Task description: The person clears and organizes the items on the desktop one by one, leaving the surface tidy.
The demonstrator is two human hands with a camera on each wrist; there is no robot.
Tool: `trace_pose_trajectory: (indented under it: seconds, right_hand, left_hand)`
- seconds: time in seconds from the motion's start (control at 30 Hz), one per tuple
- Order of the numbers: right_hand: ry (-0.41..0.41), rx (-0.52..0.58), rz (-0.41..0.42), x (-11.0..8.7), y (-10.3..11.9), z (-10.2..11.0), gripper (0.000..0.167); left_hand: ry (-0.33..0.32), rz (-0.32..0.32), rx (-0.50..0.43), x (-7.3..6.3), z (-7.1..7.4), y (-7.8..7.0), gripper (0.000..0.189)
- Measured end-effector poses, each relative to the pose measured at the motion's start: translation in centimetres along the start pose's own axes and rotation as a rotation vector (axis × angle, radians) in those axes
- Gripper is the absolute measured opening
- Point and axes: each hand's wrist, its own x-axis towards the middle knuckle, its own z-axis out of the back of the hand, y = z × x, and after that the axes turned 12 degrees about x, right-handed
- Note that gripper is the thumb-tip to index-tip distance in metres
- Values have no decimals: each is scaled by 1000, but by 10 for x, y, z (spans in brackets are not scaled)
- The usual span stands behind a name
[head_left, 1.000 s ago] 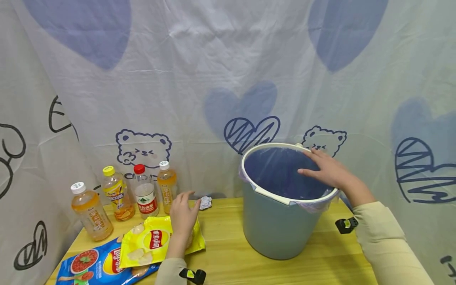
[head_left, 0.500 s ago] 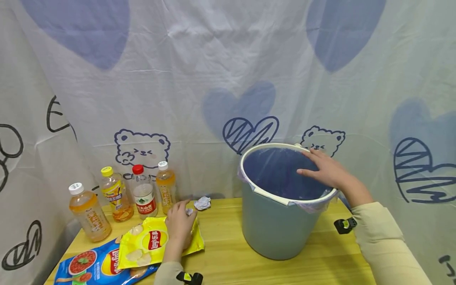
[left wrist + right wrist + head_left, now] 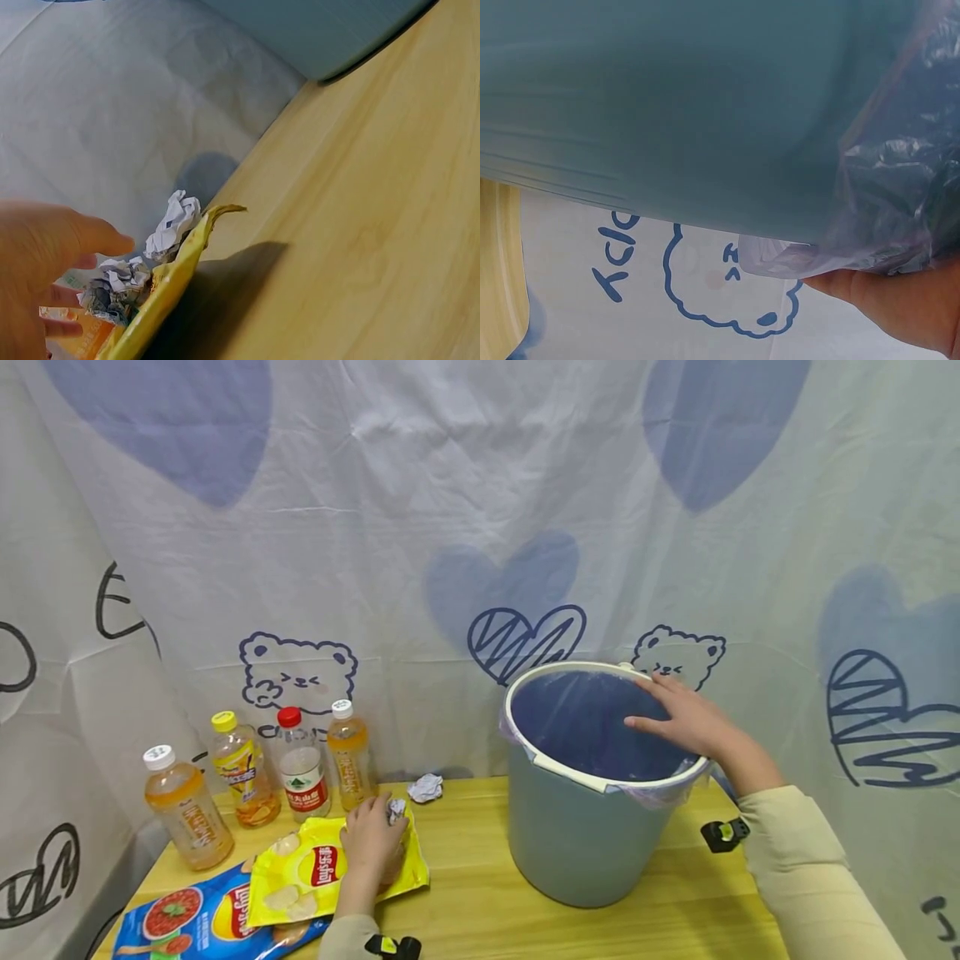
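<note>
My left hand [image 3: 372, 837] is over the yellow chip bag [image 3: 303, 870], fingers and thumb spread around a crumpled paper ball [image 3: 396, 811]. In the left wrist view, a gap shows between the thumb and this paper ball [image 3: 116, 291], while the other fingers are close to its far side. A second crumpled paper ball [image 3: 425, 788] lies on the table beyond the bag. My right hand [image 3: 690, 718] rests at the right rim of a grey-blue bin [image 3: 577, 852] lined with a thin plastic bag [image 3: 892, 165]; its fingers are extended over the rim.
Several drink bottles stand at the back left: one with a red cap [image 3: 303, 777], one with a yellow cap [image 3: 243, 777] and others with white caps, such as the leftmost bottle [image 3: 191, 814]. A blue chip bag [image 3: 195, 922] lies partly under the yellow one. A printed curtain [image 3: 420, 568] hangs behind the table [image 3: 480, 893].
My left hand has moved down and slightly left, closer around the paper ball on the yellow bag. Both paper balls now show beside it. My right hand has stayed on the rim.
</note>
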Motion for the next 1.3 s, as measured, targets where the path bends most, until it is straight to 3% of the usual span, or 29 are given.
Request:
trace_pose_trajectory:
  seconds: [0.37,1.0,1.3]
  right_hand:
    - [4,24,-12,1,0,1,85]
    - [8,28,-19,4,-1,-1,87]
    - [13,43,-14,4,2,1,86]
  left_hand:
    - [29,1,10,2,-1,1,54]
    - [52,-1,36,3,-5,4,35]
    - [5,-14,44,2,-6,4,32]
